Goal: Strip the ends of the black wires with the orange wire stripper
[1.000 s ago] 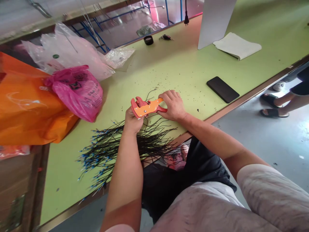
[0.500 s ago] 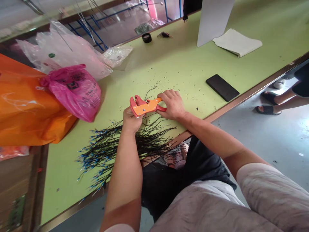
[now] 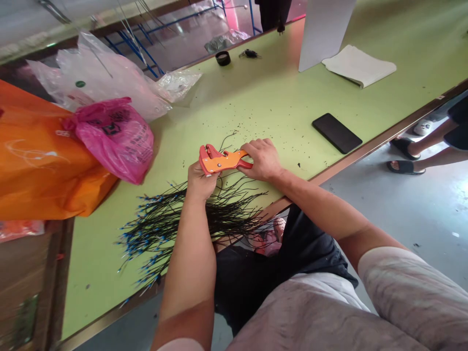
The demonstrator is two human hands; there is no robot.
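**Hands at work over a long green workbench [image 3: 285, 95], seen from our head-worn camera**

Below the bench edge, a bystander's black slides [image 3: 405, 166] stand on the grey concrete floor [image 3: 409, 229]. At left lie a large orange plastic bag [image 3: 36, 161], a crumpled pink plastic bag [image 3: 117, 141] and a clear plastic bag [image 3: 106, 78]. On the bench we see a black smartphone [image 3: 337, 133], a folded white cloth [image 3: 360, 66] and scattered dark clippings [image 3: 266, 119]. Our right hand [image 3: 263, 160] closes around the handles of an orange-and-red metal wire stripper [image 3: 221, 162], while our left hand [image 3: 199, 183] cups its head from below. A loose sheaf of thin black wires with blue tips [image 3: 164, 224] fans out beneath that hand across the bench. The stripper's jaws sit close together, but we cannot tell whether they clamp a wire.
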